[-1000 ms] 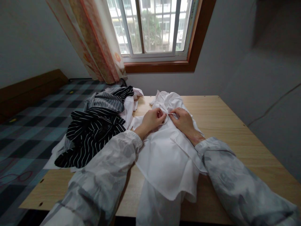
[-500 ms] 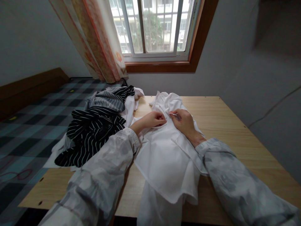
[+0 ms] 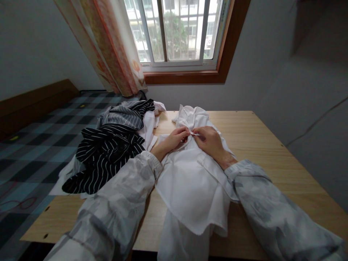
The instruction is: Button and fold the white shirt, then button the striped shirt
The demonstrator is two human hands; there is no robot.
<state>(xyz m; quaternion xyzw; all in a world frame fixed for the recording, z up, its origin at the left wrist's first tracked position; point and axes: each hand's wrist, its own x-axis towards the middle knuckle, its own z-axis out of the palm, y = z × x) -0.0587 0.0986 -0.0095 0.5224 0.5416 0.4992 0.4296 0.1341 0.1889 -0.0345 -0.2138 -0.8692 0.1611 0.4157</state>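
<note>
A white shirt (image 3: 193, 188) lies spread on the wooden table, its lower part hanging over the front edge. Both hands meet at its upper middle, where the cloth is drawn together. My left hand (image 3: 178, 137) is closed, its fingers pinching the fabric. Close beside it on the right, my right hand (image 3: 209, 141) pinches a fold or edge of the same shirt between thumb and fingers. The fingertips of the two hands nearly touch. Whether a button lies between them is too small to make out.
Left of the shirt, a heap of clothes holds a black striped garment (image 3: 108, 156) and white cloth. The pale wooden table (image 3: 261, 145) extends to the right. A bed with a checked cover (image 3: 40, 145) adjoins on the left. Behind are a window (image 3: 176, 32) and a curtain (image 3: 108, 43).
My left hand has opened from a more curled pose and moved up to the right hand's fingertips. The cloth between them is now pulled together. My right hand has shifted slightly left.
</note>
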